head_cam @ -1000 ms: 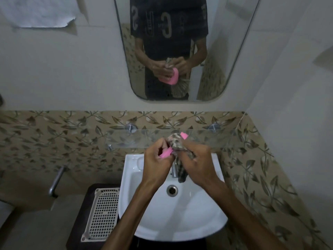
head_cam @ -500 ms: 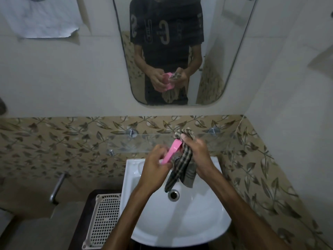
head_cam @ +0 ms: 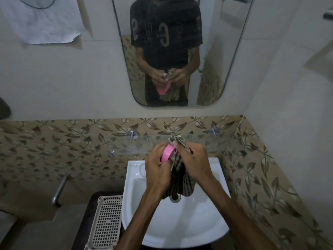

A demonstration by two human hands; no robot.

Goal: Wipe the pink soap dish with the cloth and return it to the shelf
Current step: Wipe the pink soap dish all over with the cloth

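Note:
My left hand [head_cam: 158, 168] grips the pink soap dish [head_cam: 168, 153], tilted on edge above the white sink [head_cam: 173, 230]. My right hand [head_cam: 195, 159] is closed on a striped checked cloth [head_cam: 180, 179], pressing its top end against the dish's right side. The rest of the cloth hangs down over the drain. The glass shelf [head_cam: 137, 144] runs along the tiled wall just behind both hands. Most of the dish is hidden by my fingers and the cloth.
A mirror [head_cam: 180, 51] above reflects the person, the dish and the cloth. A white perforated basket [head_cam: 106, 222] sits left of the sink. A metal handle [head_cam: 58, 192] sticks out at the left. Paper [head_cam: 41, 20] hangs on the wall at upper left.
The dish has turned in my left hand, now showing its rounded rim. My right hand has shifted the cloth along the dish. Both hands stay above the sink.

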